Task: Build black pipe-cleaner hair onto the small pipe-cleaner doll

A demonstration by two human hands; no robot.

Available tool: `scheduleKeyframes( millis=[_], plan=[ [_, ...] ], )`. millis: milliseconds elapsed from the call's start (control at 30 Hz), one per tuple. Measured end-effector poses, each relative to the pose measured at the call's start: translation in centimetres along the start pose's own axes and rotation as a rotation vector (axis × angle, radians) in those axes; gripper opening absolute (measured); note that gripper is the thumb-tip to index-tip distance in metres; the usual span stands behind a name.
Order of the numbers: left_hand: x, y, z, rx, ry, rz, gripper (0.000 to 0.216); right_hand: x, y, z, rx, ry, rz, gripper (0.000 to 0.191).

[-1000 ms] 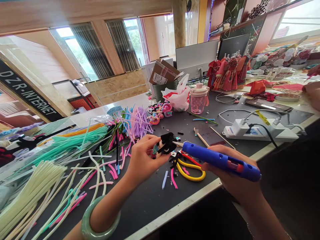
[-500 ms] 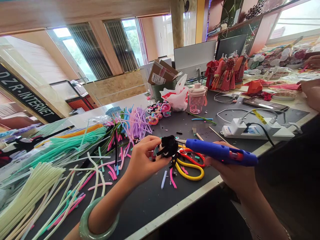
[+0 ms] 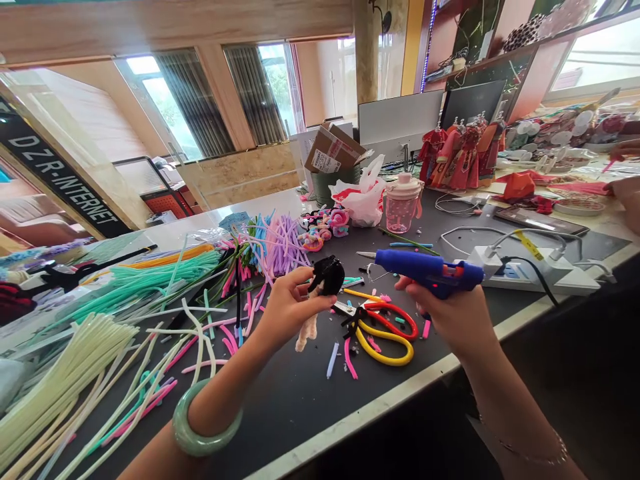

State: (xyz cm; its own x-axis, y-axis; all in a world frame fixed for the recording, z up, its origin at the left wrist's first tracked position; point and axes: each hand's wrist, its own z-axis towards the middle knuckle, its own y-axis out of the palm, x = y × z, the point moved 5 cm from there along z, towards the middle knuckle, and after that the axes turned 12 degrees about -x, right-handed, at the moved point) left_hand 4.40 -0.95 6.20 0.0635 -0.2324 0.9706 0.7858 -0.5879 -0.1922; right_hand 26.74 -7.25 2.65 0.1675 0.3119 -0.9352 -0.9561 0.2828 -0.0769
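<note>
Between the fingers and thumb of my left hand (image 3: 293, 303) is a small fuzzy doll (image 3: 329, 275) with a black top and pale lower parts hanging down; my fingers cover its middle. My right hand (image 3: 445, 310) is wrapped round the grip of a blue glue gun (image 3: 423, 263). Its metal nozzle points left, a short gap away from the doll, and a thin glue-like strand hangs below it. Under and between both hands, scissors (image 3: 387, 343) with one red and one yellow handle loop lie on the dark table (image 3: 310, 413) among short pipe cleaner offcuts (image 3: 350, 360).
Bundles of pipe cleaners (image 3: 75, 380) cover the left side. A white power strip (image 3: 530, 273) with plugs and cables sits at the right. Behind stand a pink bottle (image 3: 401, 205), a plastic bag (image 3: 361, 200) and red doll dresses (image 3: 465, 153). Another person's hand (image 3: 627, 200) shows at the right edge.
The glue gun has pulled back and up from the doll, opening a gap. My left hand has turned the doll, so its black top faces up and the pale parts show below.
</note>
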Motion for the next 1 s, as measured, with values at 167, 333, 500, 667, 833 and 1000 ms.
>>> scheduleKeyframes(
  millis=[167, 333, 500, 667, 833, 1000],
  plan=[
    [-0.2, 0.3, 0.1, -0.037, -0.024, -0.013, 0.024, -1.2, 0.9, -0.2, -0.020, -0.016, 0.098, 0.013],
    [-0.4, 0.4, 0.0, -0.060, -0.051, -0.022, 0.027, -2.1, 1.0, 0.3, -0.019, -0.024, 0.100, 0.017],
    [-0.7, 0.6, 0.0, -0.113, -0.091, -0.047, 0.030, -2.4, 0.9, 1.3, -0.109, -0.012, 0.079, 0.024],
    [-1.4, 1.1, 0.1, -0.191, -0.148, -0.190, 0.025, -2.3, 1.1, 1.8, -0.210, 0.019, 0.114, 0.029],
    [-2.2, 1.4, 0.1, -0.239, -0.187, -0.313, 0.023, -2.1, 1.4, 1.9, -0.283, 0.042, 0.135, 0.024],
    [-2.0, 1.6, 0.0, -0.270, -0.178, -0.371, 0.024, -2.1, 1.4, 1.9, -0.306, 0.055, 0.151, 0.021]
  ],
)
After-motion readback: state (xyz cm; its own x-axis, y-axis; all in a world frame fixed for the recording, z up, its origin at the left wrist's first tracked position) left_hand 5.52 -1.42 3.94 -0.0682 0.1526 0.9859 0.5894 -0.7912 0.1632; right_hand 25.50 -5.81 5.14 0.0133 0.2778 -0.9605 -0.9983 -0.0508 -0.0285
